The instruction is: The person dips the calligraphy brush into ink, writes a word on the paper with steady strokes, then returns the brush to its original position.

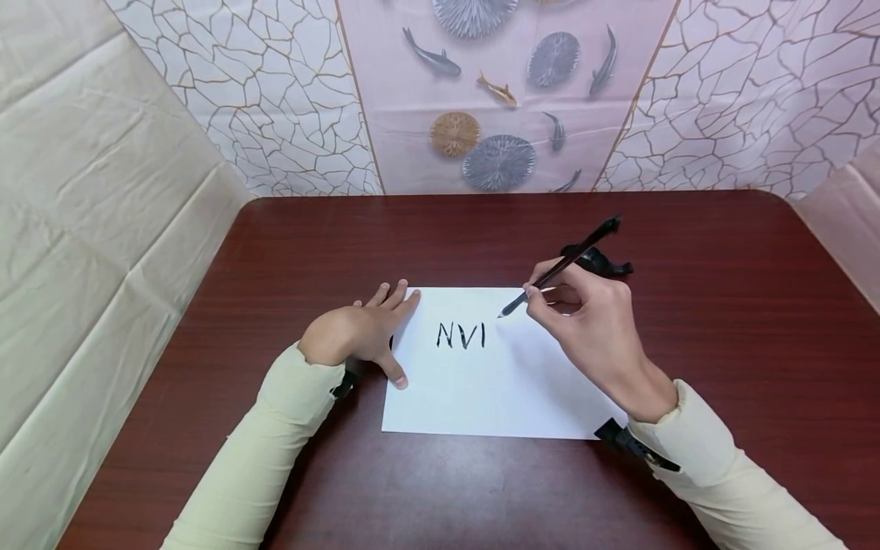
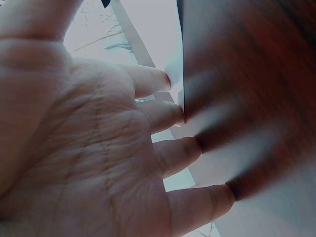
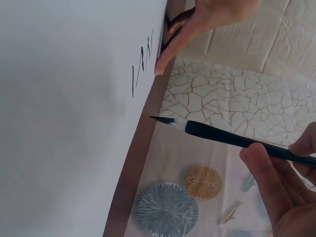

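A white sheet of paper (image 1: pixel 454 397) lies on the table, with the black brush-drawn letters "NVI" (image 1: pixel 461 336) in its upper left half. My right hand (image 1: pixel 594 328) pinches a dark-handled paintbrush (image 1: pixel 577 250) over the paper. In the right wrist view the paintbrush (image 3: pixel 217 133) has a black-tipped bristle end, and that tip stands apart from the sheet. At the paper's left edge rests my left hand (image 1: pixel 364 332), fingers spread, thumb and a fingertip on the sheet. In the left wrist view the palm of the left hand (image 2: pixel 108 138) shows, its fingertips touching paper and table.
Behind my right hand a small black object (image 1: pixel 596 261) sits on the dark red-brown table (image 1: pixel 309 244), partly hidden. A patterned cloth wall (image 1: pixel 406 99) rises behind the table's far edge. Pale cloth (image 1: pixel 89 229) hangs along the left side.
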Available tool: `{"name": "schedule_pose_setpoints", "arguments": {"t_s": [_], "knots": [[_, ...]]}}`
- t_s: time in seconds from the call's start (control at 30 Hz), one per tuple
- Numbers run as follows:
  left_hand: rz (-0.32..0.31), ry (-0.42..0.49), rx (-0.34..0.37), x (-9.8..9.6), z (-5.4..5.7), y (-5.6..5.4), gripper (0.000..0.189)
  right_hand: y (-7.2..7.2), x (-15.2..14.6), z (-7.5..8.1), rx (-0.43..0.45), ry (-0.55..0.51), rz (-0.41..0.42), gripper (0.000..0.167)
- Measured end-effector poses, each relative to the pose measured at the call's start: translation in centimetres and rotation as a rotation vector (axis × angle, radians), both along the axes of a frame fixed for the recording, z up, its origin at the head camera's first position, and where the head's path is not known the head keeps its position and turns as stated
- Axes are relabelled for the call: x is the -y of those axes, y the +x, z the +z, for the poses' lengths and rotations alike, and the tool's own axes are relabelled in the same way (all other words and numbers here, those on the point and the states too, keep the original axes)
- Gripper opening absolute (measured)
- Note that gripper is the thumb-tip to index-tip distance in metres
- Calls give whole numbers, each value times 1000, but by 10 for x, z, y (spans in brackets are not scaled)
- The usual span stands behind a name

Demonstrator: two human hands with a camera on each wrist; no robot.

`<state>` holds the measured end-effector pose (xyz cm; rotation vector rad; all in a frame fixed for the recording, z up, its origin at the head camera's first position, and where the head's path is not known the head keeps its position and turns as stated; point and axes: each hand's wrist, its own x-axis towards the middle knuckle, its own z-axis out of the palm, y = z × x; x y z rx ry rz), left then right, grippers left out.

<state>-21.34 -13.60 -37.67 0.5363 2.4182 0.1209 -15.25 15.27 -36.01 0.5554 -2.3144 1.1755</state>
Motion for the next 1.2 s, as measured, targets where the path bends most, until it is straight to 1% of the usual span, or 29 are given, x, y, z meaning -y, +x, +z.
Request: {"name": "schedule_pose_setpoints", "arguments": {"t_s": [0.17, 0.7, 0.9, 1.2], "knots": [[2, 0, -4, 0, -1, 0, 145, 0, 2, -5, 22, 2, 24, 18], [2, -13, -4, -1, -2, 1, 145, -1, 5, -14, 42, 27, 54, 18], [13, -18, 5, -1, -1, -1, 145, -1, 5, -13, 51, 52, 62, 19], [-1, -18, -3, -1, -2, -1, 145, 3, 8, -9, 95, 49, 96, 21]]}}
